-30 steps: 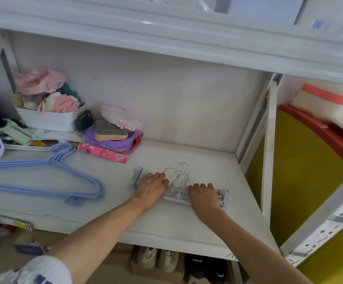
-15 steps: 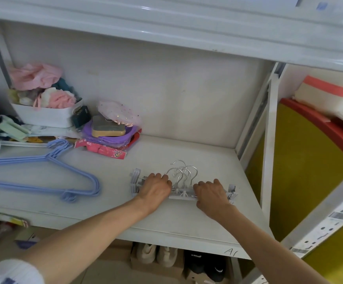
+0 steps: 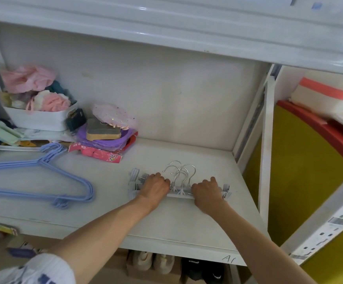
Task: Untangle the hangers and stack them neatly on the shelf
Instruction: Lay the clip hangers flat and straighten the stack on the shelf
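Note:
A bundle of white clip hangers with silver metal hooks lies flat on the white shelf, hooks pointing toward the back wall. My left hand presses on the left part of the bundle, fingers curled over the bars. My right hand covers the right part, near the end clips. Left of them, several blue wire hangers lie stacked flat on the shelf.
A white bin of pink cloth items and a pile with a purple tray and sponge sit at the back left. An upper shelf edge overhangs. Shoes sit below. A yellow and red panel stands right.
Both hands have slid the clip hanger bundle slightly back and to the right, squaring its ends. The blue hangers have not moved.

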